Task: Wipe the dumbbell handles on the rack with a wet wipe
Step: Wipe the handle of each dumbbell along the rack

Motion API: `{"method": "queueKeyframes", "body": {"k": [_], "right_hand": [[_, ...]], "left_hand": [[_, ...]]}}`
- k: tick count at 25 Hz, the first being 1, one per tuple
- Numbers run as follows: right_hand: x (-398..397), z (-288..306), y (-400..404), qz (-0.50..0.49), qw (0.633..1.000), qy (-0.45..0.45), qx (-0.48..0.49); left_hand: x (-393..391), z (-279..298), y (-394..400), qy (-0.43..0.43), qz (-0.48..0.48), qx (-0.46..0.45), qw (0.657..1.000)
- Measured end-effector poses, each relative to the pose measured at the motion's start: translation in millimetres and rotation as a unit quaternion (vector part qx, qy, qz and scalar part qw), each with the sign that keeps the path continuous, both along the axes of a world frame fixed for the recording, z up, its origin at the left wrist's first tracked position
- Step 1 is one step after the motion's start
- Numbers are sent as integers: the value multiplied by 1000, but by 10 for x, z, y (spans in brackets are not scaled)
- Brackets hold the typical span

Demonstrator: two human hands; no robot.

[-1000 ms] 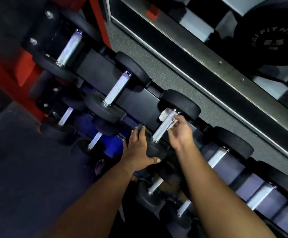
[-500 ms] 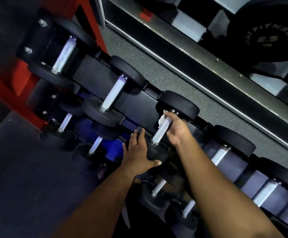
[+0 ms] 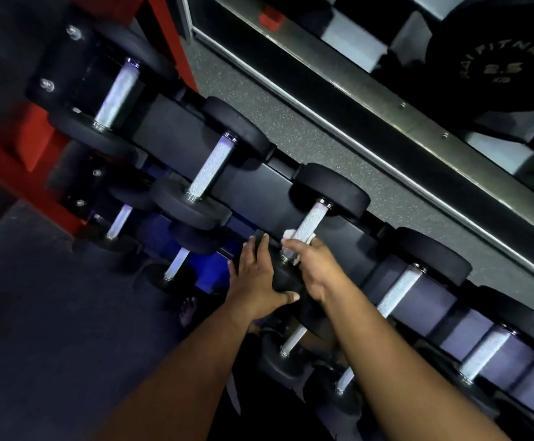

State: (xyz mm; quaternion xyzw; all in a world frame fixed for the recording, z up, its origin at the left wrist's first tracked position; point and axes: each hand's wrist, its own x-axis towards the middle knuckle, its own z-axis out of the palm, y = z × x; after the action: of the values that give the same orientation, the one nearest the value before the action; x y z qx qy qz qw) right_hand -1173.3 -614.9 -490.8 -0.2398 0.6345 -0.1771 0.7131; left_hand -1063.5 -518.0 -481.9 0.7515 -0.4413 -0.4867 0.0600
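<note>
The right hand (image 3: pixel 318 272) wraps a crumpled white wet wipe (image 3: pixel 291 241) round the near end of a knurled silver dumbbell handle (image 3: pixel 310 222) on the black steel rack (image 3: pixel 259 198). Just beside it, the left hand (image 3: pixel 256 281) lies flat on that dumbbell's black rubber near head (image 3: pixel 286 278), fingers straight, thumb across its near edge.

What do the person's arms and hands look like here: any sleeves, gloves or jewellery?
Both forearms are bare as far as the frame shows, no sleeves in view. The left hand and right hand wear no gloves. No watch, ring or wristband is visible on either.
</note>
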Motion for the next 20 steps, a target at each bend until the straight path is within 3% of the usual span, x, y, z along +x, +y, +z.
{"method": "queueKeyframes", "body": {"k": [2, 4, 7, 9, 11, 14, 18, 20], "right_hand": [[61, 91, -261, -26, 999, 3, 37], [146, 120, -528, -116, 993, 8, -2], [52, 182, -82, -25, 996, 52, -61], [-5, 286, 145, 56, 998, 17, -31], [-48, 209, -131, 2, 1000, 13, -6], [-4, 10, -446, -109, 992, -44, -40], [-68, -196, -157, -20, 995, -100, 12], [-108, -238, -331, -73, 990, -120, 11]], "left_hand": [[2, 2, 1, 2, 7, -3, 1000], [8, 3, -7, 0, 10, -1, 1000], [4, -5, 2, 1, 7, 2, 1000], [-5, -2, 4, -7, 2, 2, 1000], [14, -20, -7, -1, 1, 5, 1000], [7, -7, -10, -3, 0, 0, 1000], [3, -26, 22, -9, -5, -9, 1000], [12, -42, 0, -6, -3, -5, 1000]]}}
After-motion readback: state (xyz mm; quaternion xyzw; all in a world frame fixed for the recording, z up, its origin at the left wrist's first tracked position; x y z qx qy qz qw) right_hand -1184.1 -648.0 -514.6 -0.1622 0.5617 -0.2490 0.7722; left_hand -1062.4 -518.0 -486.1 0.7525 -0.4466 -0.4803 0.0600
